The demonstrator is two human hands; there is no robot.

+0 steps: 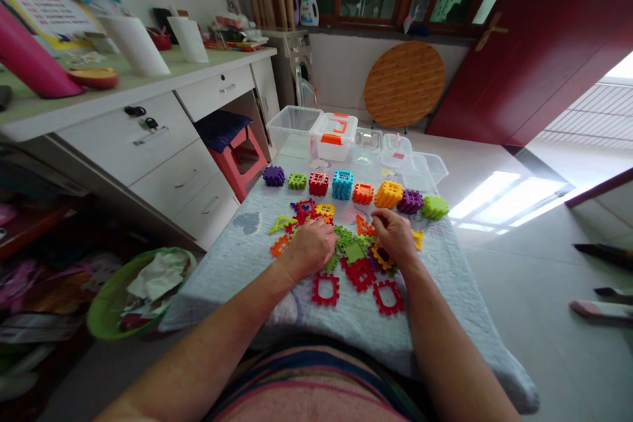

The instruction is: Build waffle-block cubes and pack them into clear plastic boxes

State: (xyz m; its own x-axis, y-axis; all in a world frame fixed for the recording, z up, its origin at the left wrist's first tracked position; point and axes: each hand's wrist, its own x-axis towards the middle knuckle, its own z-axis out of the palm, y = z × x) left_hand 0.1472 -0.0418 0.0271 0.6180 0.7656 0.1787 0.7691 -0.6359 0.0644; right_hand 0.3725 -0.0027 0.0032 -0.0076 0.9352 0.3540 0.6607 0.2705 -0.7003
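A loose heap of coloured plastic interlocking building tiles lies on the cloth-covered table (232,270). My left hand (312,245) is over the heap's left side, its fingers curled down and pressed together; whatever they hold is hidden. At the heap's right, my right hand (395,234) is closed with thumb and fingers together, close to an orange triangular tile (364,225); I cannot make out anything between them. Green tiles (354,250) lie between the hands. Nearer to me are a red square frame tile (316,287) and a red round-holed tile (380,303).
Behind the heap runs a row of sorted stacks, among them a blue stack (343,185) and a yellow stack (388,194). Farther back stand a clear open bin (284,124) and a lidded box with orange clips (326,148). A green basket (99,316) sits at left.
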